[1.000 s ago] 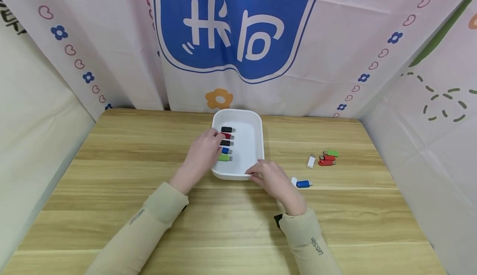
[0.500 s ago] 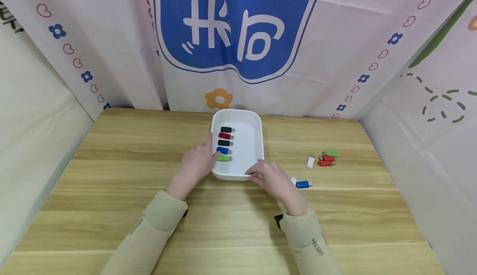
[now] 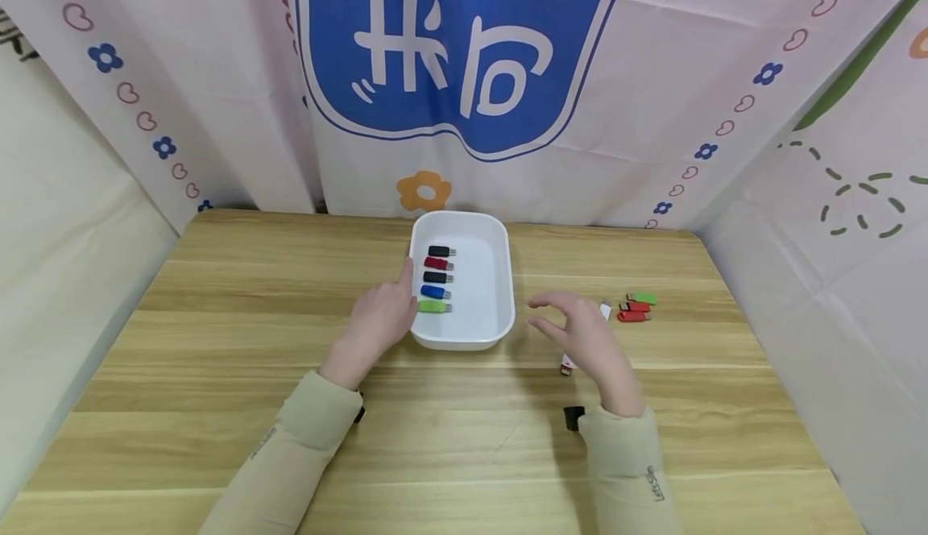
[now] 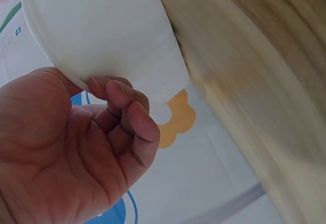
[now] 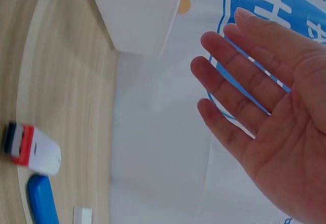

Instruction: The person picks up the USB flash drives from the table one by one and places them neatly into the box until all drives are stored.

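Note:
My left hand grips the left rim of a white plastic tray, thumb over the edge and fingers bent against the outer wall in the left wrist view. Along the tray's left side lie several USB flash drives in a column: a black one, a red one, another black one, a blue one and a light green one. Just right of the tray, my right hand hovers with fingers extended, apart from everything. Beneath it are a white-and-red drive and a blue drive.
On the wooden table's right side, a green drive and two red drives lie close together. A white drive is beside them, partly behind the right hand. A printed curtain hangs behind the table.
My left hand moved off the drives in the tray to its left rim. My right hand let go of the tray's front right corner and moved right, opening over the loose drives.

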The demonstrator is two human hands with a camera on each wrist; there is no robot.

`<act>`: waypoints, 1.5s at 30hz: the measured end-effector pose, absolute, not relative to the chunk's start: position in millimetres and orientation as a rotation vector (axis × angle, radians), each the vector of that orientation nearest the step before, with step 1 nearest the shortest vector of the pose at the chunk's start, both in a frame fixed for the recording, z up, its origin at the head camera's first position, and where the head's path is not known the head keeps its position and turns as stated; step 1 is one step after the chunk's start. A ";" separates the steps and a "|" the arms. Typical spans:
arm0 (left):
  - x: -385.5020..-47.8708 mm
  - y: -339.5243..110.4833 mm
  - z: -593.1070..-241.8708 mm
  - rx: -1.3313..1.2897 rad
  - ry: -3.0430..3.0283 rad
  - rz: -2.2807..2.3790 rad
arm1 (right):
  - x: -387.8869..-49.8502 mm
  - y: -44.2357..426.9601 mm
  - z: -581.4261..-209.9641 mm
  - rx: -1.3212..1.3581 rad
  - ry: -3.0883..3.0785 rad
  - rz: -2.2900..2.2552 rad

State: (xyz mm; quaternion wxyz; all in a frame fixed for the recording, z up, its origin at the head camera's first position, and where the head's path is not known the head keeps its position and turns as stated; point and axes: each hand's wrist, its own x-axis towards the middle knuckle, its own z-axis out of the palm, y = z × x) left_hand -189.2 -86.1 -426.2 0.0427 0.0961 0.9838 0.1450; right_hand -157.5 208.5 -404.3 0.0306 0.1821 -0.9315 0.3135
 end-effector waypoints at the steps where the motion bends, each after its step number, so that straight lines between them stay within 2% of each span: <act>1: -189.3 -86.2 -426.4 0.294 3.012 0.444 | -157.5 212.5 -404.2 0.545 -2.871 0.957; 15: -189.8 -87.8 -426.1 0.291 2.987 0.455 | -148.8 271.7 -420.0 0.478 -3.061 0.786; 23: -190.5 -88.7 -427.1 0.301 2.988 0.475 | -150.7 295.7 -430.5 0.571 -3.163 0.688; 31: -190.0 -89.0 -428.3 0.313 3.000 0.481 | -154.8 307.6 -441.1 0.644 -3.197 0.594; 45: -191.1 -90.4 -427.9 0.304 2.981 0.521 | -157.4 301.4 -448.2 0.675 -3.200 0.568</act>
